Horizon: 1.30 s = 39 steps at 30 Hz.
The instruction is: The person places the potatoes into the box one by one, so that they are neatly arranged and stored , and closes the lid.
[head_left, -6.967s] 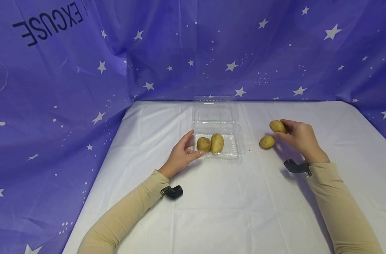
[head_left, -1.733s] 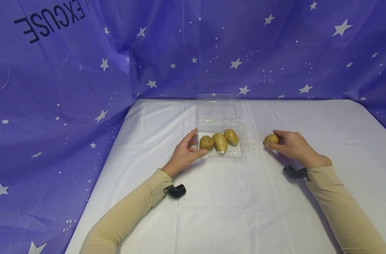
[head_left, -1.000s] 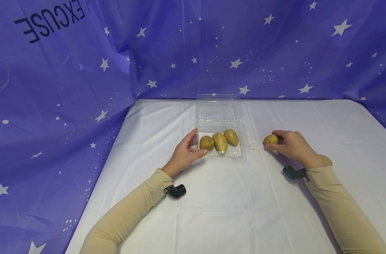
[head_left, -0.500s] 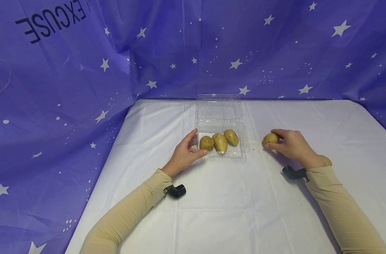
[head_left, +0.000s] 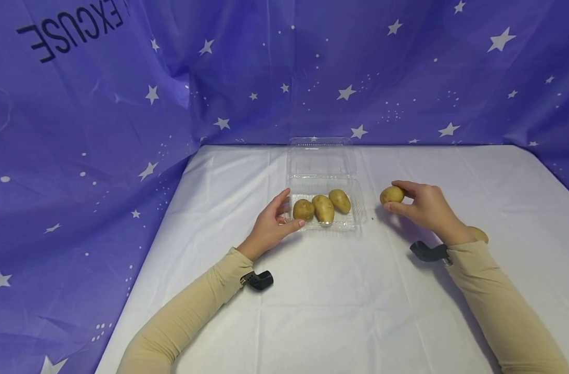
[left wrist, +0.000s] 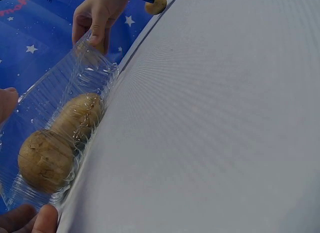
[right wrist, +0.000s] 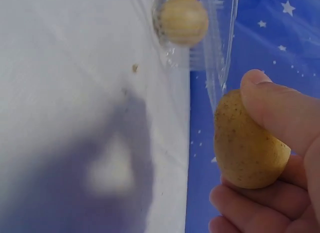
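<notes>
A person's left hand [head_left: 271,226] rests with fingers loosely spread along the left side of a clear plastic container [head_left: 357,208], thumb at the near rim, the leftmost of three potatoes [head_left: 323,209] inside lying just beside the thumb tip. Farther right, the right hand [head_left: 426,208] pinches the held potato [head_left: 391,195] between thumb and fingers, raised above the white tablecloth [head_left: 340,291] (its shadow falls on the fabric below), while another potato [head_left: 479,235] sits partly hidden behind the wrist. The cloth's left edge slants well apart from the container; the folded-back lid [head_left: 321,162] reaches the far edge; a strip of cloth separates container and held potato
</notes>
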### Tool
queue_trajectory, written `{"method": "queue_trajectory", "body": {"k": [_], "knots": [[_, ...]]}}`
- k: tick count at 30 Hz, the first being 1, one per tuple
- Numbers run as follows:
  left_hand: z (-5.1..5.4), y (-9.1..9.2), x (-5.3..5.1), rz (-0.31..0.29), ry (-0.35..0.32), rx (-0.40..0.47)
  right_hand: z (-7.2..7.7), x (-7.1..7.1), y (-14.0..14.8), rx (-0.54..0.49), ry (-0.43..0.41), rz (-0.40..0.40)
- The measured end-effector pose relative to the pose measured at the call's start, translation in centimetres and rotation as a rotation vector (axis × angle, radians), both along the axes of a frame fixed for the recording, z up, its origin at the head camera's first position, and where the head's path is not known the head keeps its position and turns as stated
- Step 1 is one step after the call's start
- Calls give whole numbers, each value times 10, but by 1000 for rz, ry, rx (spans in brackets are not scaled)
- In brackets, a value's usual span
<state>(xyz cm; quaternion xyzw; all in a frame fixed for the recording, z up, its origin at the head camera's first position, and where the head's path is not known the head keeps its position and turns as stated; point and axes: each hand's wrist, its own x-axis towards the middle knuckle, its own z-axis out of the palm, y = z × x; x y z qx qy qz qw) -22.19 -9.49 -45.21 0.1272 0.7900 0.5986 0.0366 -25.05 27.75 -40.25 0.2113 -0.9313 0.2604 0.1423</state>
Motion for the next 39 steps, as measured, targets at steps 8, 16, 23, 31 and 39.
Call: {"method": "queue_trajectory", "body": {"k": [8,16,23,31,39], "knots": [[0,-1,0,-4,4,-2,6,1,-17,-75,-30,10],[1,0,0,-2,-6,-3,10,4,-34,-100,-40,54],[0,-1,0,0,-8,-5,10,5,-50,-110,-36,126],[0,-2,0,-2,-9,-1,9,3,-69,-86,6,186],[0,-1,0,-3,-12,4,5,0,-85,-73,-18,244]]}}
